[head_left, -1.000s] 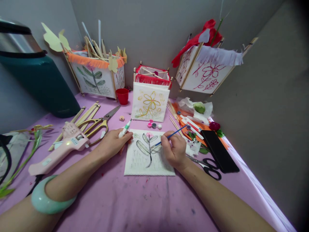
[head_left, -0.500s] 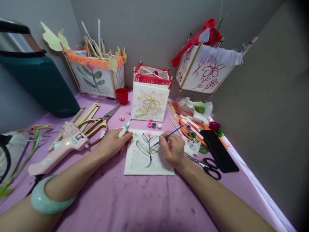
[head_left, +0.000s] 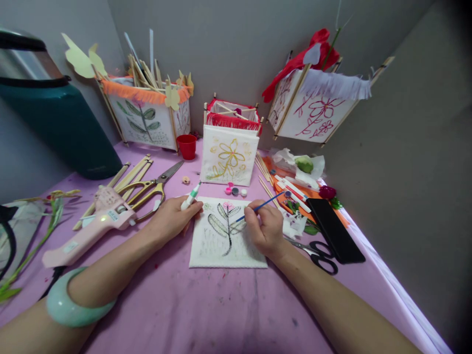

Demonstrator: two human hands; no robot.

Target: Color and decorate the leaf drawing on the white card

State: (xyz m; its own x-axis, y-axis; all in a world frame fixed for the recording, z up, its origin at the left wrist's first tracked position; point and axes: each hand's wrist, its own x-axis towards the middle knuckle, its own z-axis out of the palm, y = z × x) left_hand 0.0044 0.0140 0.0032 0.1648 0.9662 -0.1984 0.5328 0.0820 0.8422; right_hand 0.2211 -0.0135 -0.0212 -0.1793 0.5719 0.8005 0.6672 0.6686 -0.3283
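Note:
A white square panel (head_left: 206,253) lies flat before me, bearing a dark-stemmed flower drawing with greyish-green leaves and a pink bloom. My right hand (head_left: 264,228) is closed around a thin blue paintbrush (head_left: 263,204), its tip at the leaves right of the stem. At the panel's left edge, my left hand (head_left: 179,214) is closed on a white marker with a green band (head_left: 191,196), its tip pointing up and away. Small paint pots (head_left: 235,191) in pink, grey and white sit just beyond the panel.
Left are a pink glue gun (head_left: 92,233), gold-handled scissors (head_left: 157,187), wooden sticks (head_left: 132,174) and a teal bottle (head_left: 70,128). Behind stand decorated lanterns (head_left: 230,152) and a red cup (head_left: 187,147). A black phone (head_left: 335,231) and black-handled scissors (head_left: 319,255) lie right.
My right hand and the paintbrush have shifted very slightly to the right over the drawing. My left hand, the marker and the panel look unmoved.

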